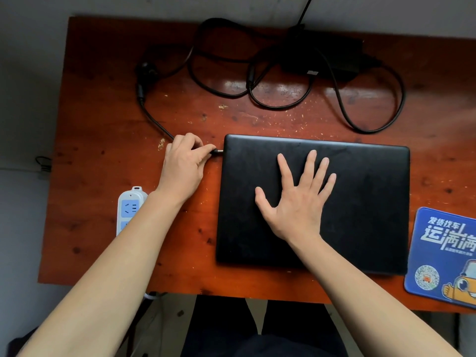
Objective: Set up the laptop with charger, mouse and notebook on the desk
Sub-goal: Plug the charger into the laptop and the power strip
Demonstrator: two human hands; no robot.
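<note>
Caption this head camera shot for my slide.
Left hand pushes the black charger plug into the closed black laptop, right hand flat on top.

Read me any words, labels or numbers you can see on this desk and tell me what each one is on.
"发货找车" on the blue mouse pad, top line, white.
"运满满" in large white characters below it; the last one is cut off by the picture's edge.
A smaller line under that and the pad's QR code: too small to read.
Label on the charger brick: blurred, unreadable.
Power strip: no readable text.
</note>
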